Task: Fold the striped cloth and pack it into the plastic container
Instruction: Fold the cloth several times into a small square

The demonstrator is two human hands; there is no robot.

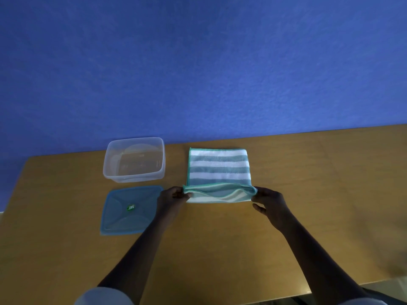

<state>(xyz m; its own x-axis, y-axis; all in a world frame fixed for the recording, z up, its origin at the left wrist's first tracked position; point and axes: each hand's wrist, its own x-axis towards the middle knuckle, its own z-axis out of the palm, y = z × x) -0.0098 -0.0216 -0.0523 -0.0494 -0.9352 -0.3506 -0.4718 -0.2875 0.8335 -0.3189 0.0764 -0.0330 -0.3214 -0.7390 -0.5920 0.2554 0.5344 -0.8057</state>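
Roughly midway: striped cloth (218, 170) lies on the bench (220, 238), apparently already doubled, near edge lifted for another fold. Left hand (174, 198) and right hand (269, 202) each have a grip pinched on a near corner, arms stretched forward. Container (134, 159) sits empty beyond the left grip, lid (130, 210) beside it; packing remains.
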